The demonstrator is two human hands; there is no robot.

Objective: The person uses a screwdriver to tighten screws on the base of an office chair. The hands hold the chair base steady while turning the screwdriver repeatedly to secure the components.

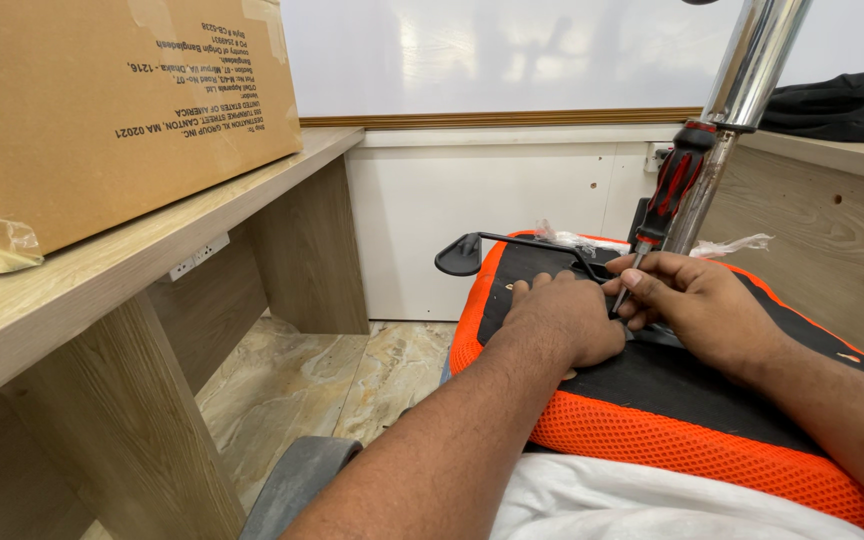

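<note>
On top of the upturned orange mesh chair seat (652, 445) with its black underside: right hand (697, 305), fingers pinched round the thin metal shaft of the red and black screwdriver (664, 200), handle sticking up. Just beside it, left hand (562, 318), pressed flat on the black panel, holding nothing. Black bent lever (512, 245) poking out to the left. Shiny metal chair post (742, 90) standing up behind. Stone tile floor (292, 390) below, pale wooden shelf (102, 270) with a brown cardboard box (102, 100).
</note>
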